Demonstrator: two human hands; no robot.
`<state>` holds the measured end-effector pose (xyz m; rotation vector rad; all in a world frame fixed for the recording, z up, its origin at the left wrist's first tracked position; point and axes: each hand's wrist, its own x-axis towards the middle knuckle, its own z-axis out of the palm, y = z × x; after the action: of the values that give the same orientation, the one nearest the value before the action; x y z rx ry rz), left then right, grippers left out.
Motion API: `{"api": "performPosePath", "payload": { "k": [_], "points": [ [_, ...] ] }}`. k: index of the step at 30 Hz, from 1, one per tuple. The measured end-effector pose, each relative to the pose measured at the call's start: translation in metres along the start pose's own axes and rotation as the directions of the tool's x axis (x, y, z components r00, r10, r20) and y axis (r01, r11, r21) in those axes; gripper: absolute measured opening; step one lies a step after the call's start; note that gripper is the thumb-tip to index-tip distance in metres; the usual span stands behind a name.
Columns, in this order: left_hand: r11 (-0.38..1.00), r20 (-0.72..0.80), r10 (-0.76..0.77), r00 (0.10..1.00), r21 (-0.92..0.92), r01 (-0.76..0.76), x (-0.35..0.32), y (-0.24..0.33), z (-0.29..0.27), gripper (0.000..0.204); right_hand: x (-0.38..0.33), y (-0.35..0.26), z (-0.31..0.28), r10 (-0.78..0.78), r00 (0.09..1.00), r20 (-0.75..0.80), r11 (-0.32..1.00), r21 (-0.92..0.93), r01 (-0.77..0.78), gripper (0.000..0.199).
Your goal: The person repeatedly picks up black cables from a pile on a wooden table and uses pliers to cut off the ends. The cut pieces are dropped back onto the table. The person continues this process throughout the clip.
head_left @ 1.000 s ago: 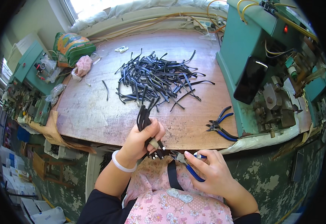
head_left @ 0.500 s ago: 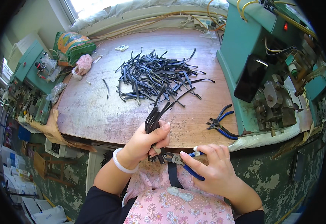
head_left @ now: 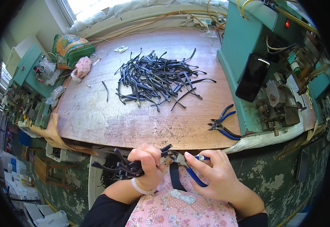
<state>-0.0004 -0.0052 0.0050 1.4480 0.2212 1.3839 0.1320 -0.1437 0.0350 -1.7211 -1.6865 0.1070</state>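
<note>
A bundle of black eyeglass temples (head_left: 125,165) is gripped in my left hand (head_left: 148,162), closed around it in front of the table's near edge. Their curved tips stick out to the left, and other ends show beyond my fingers on the right. Blue-handled cutting pliers (head_left: 191,173) are in my right hand (head_left: 217,172), fingers wrapped about the handles. The jaws sit right at the right-hand ends of the bundle; whether they bite on one is too small to tell. Farther back on the table lies a loose heap of similar black temples (head_left: 155,77).
A second pair of blue-handled pliers (head_left: 223,123) rests at the table's right. Beside it rises a green machine (head_left: 242,49) with a dark phone (head_left: 252,77) against it. At the far left are a green-orange bag (head_left: 72,49) and a pink cloth bundle (head_left: 82,67). One temple (head_left: 105,91) lies apart.
My left hand has turned and lowered, so the bundle now points left instead of away toward the heap. The pliers stay near the bundle's ends, shifted only slightly.
</note>
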Motion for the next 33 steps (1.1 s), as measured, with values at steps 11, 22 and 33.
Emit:
{"api": "performPosePath", "payload": {
  "k": [11,22,33],
  "points": [
    [0.900,0.214,-0.386,0.897,-0.125,0.417,0.040,-0.018,-0.012,0.019,-0.017,0.018,-0.002,0.044,0.999,0.003,0.995,-0.091,-0.043,0.062],
    [0.266,0.733,-0.198,0.651,0.679,-0.684,0.148,-0.190,0.034,0.035,-0.025,0.014,-0.009,0.031,0.998,0.052,0.999,-0.033,-0.029,0.057],
    [0.311,0.876,-0.274,0.397,0.472,-0.825,0.132,-0.167,-0.023,0.019,-0.030,0.029,0.001,0.011,0.995,0.098,0.999,0.051,-0.017,0.062]
  ]
}}
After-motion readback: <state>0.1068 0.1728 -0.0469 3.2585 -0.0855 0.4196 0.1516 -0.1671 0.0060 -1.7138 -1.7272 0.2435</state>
